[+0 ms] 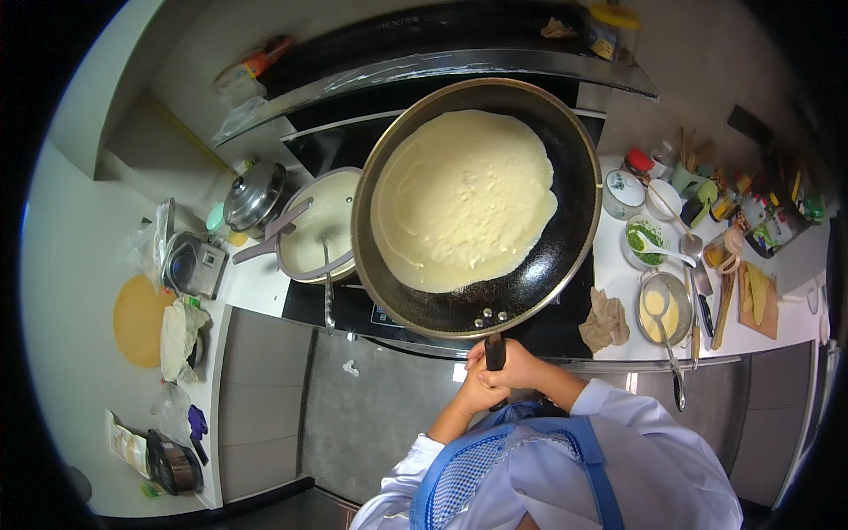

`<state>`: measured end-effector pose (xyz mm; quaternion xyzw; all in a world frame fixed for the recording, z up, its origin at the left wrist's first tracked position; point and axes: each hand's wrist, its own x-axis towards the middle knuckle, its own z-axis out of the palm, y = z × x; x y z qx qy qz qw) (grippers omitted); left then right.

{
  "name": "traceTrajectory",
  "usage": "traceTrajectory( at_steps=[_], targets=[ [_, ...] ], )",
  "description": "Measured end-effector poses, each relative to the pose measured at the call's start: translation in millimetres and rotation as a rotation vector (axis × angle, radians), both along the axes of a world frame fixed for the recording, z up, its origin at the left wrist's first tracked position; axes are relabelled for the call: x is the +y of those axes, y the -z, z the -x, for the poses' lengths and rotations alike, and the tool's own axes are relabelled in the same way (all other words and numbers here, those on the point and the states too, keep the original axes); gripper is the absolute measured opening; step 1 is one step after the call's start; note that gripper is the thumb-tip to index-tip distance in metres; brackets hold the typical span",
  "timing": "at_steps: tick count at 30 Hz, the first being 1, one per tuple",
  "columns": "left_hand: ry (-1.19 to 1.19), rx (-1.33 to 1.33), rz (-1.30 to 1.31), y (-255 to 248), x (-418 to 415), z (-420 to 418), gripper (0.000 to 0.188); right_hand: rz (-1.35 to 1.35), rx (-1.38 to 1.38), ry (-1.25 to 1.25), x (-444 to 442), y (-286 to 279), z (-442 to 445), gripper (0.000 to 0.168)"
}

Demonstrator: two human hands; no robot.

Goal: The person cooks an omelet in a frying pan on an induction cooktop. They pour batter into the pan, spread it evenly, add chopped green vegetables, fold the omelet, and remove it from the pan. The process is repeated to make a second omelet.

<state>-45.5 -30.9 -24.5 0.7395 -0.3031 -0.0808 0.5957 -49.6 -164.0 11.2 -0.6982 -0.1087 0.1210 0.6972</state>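
Both my hands grip the black handle (pixel 495 354) of a large dark frying pan (pixel 530 278). My left hand (pixel 474 389) is wrapped low on the handle, and my right hand (pixel 519 368) holds it just above, the two touching. Across the pan's bottom spreads a thin pale-yellow batter pancake (pixel 464 199), with small lumps on its surface and an uneven right edge. It lies toward the pan's upper left, leaving dark metal bare at the lower right. The pan is over the black cooktop (pixel 570 331); whether it rests there or is lifted I cannot tell.
Left of the pan stands a pot (pixel 311 232) with a ladle (pixel 328 291), beside a lidded steel pot (pixel 255 199). On the right counter are a bowl of chopped greens (pixel 646 242), a pan of yellow liquid (pixel 664 308), a crumpled brown cloth (pixel 604 321) and a cutting board (pixel 758 298).
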Motion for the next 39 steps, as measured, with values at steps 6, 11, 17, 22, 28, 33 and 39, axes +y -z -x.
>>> traceTrajectory(
  at_steps=[6, 11, 17, 22, 28, 33, 39],
  targets=[
    [0.247, 0.23, -0.017, -7.7, 0.8, -0.3, 0.042, 0.092, 0.002, 0.027, -8.5, -28.6, 10.8, 0.039],
    [0.359, 0.493, 0.309, -35.4, -12.9, 3.4, 0.02, -0.351, 0.192, 0.018, -19.9, -41.4, 20.8, 0.048],
    [0.324, 0.259, 0.364, -39.1, -28.6, 5.3, 0.014, -0.235, 0.114, 0.059, -32.9, -40.5, 33.7, 0.044],
    [0.35, 0.532, -0.053, -25.9, -39.7, -26.6, 0.046, -0.131, 0.108, 0.228, -45.4, -43.4, 8.8, 0.047],
    [0.379, 0.619, 0.198, -30.1, -35.4, -15.2, 0.011, -0.205, 0.22, 0.252, -35.1, -34.1, 23.2, 0.038],
    [0.363, 0.902, 0.392, -28.2, -23.4, -5.8, 0.01, -0.458, 0.366, 0.249, -25.1, -16.2, 19.5, 0.028],
    [0.338, 1.059, 0.403, -6.0, -20.3, 2.0, 0.017, -0.518, 0.546, 0.221, -42.5, 25.7, 33.5, 0.033]
  ],
)
